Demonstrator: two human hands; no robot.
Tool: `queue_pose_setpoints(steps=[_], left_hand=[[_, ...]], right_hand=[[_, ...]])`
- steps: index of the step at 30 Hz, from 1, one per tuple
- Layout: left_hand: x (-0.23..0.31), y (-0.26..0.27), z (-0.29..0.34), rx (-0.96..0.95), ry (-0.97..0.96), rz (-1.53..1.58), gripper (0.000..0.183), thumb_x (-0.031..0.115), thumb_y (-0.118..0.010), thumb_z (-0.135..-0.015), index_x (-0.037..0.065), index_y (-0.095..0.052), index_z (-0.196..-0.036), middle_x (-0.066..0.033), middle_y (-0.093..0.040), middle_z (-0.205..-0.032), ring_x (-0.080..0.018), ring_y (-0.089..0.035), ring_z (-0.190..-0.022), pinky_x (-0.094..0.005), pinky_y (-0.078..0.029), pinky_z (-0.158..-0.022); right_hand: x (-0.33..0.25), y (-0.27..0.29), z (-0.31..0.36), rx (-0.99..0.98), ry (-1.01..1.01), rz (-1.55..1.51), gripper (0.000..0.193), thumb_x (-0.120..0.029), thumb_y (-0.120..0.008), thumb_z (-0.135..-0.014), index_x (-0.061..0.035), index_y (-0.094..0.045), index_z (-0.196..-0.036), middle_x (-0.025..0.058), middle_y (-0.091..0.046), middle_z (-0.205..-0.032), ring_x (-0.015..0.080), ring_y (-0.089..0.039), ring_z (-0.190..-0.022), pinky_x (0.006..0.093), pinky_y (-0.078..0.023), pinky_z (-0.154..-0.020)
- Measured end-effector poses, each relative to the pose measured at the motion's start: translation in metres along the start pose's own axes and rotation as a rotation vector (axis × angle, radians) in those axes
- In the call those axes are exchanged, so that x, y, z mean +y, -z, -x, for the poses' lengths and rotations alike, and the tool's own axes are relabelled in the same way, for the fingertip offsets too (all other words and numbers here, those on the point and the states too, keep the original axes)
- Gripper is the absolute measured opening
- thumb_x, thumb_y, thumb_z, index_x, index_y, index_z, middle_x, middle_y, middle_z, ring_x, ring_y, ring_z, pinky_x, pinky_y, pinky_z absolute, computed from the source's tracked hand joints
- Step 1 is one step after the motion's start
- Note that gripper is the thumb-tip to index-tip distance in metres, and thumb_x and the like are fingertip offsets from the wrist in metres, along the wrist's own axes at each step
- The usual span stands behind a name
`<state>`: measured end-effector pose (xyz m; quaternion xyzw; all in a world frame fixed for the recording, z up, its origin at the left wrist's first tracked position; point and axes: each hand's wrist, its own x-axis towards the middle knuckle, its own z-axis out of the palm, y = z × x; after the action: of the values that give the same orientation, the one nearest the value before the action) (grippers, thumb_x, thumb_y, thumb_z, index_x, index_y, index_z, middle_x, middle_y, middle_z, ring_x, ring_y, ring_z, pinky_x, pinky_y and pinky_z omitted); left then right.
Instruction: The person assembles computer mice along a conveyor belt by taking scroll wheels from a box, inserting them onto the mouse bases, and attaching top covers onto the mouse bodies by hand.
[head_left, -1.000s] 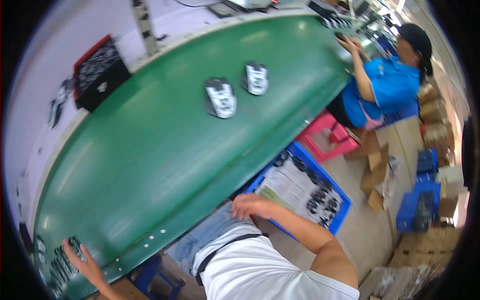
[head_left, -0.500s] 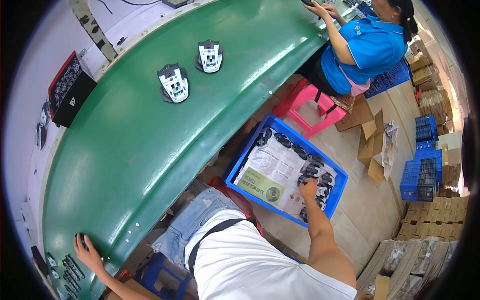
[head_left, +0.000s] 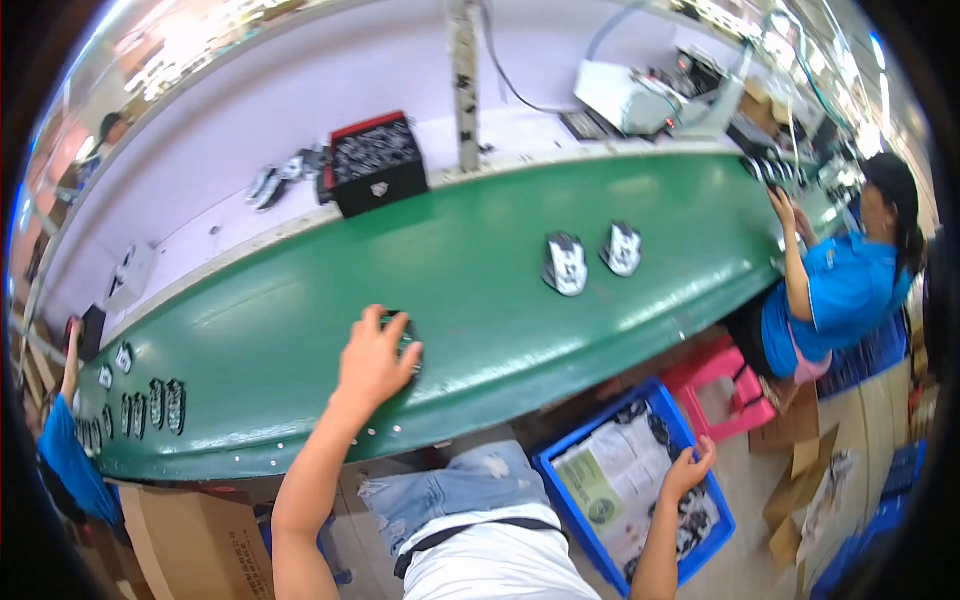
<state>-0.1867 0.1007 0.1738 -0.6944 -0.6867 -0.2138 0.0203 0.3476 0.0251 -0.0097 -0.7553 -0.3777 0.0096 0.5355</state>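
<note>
Green, glossy and long, a bench top [head_left: 480, 330] curved across the view in front of a pale lilac wall panel [head_left: 270, 110]. At its right end sat 1 co-worker in a blue shirt [head_left: 845, 285], and at the far left edge was another blue-shirted person [head_left: 75, 455]. Beneath the right half of the bench front, a blue crate [head_left: 578, 525] stood on the floor beside a pink stool [head_left: 725, 395], with printed paper [head_left: 630, 455] and black-and-white pieces inside. A large cardboard box [head_left: 190, 545] stood below the left part. On the far side of the bench rested a black box [head_left: 385, 190] with a red rim, full of small dark pieces.

The right hand [head_left: 690, 470] hung above the crate, fingers loosely bent and apart. The left hand [head_left: 375, 358] was over the bench middle, fingers and thumb clamped on 1 dark part [head_left: 413, 345] at the bench surface. Farther right lay 2 black-and-white mouse bodies [head_left: 567, 265], near each other; at the left, narrow dark parts [head_left: 157, 403] lay in a row.
</note>
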Motion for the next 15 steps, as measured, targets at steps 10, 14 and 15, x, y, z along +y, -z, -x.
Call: queue_pose_setpoints(steps=[10,14,15], left_hand=[[-0.073,-0.019,-0.03,0.208,-0.152,0.092,0.04,0.034,-0.066,-0.088,0.011,-0.063,-0.121,-0.0135,-0.055,-0.117,-0.0324,-0.06,-0.099,-0.0431,-0.05,-0.082],[-0.082,-0.011,-0.031,0.265,-0.141,0.214,0.037,0.031,-0.067,-0.087,0.009,-0.063,-0.117,-0.0122,-0.057,-0.11,-0.0307,-0.061,-0.093,-0.0401,-0.049,-0.08],[-0.084,-0.015,-0.03,0.277,-0.167,0.21,0.036,0.031,-0.068,-0.087,0.009,-0.064,-0.115,-0.012,-0.057,-0.11,-0.0305,-0.06,-0.091,-0.0402,-0.049,-0.079]], right_hand=[[-0.402,-0.198,0.02,-0.761,0.69,-0.787,0.009,0.0,-0.057,-0.084,-0.0007,-0.065,-0.087,0.0098,-0.067,-0.087,0.0173,-0.064,-0.075,0.0299,-0.051,-0.07],[-0.525,-0.331,0.043,-0.95,0.964,-0.709,0.012,-0.004,-0.061,-0.083,-0.003,-0.066,-0.093,0.0121,-0.068,-0.089,0.024,-0.067,-0.075,0.0329,-0.053,-0.069],[-0.546,-0.37,0.049,-0.993,1.0,-0.658,0.015,-0.007,-0.063,-0.082,-0.0036,-0.066,-0.096,0.0131,-0.069,-0.091,0.0268,-0.067,-0.078,0.0356,-0.053,-0.071]])
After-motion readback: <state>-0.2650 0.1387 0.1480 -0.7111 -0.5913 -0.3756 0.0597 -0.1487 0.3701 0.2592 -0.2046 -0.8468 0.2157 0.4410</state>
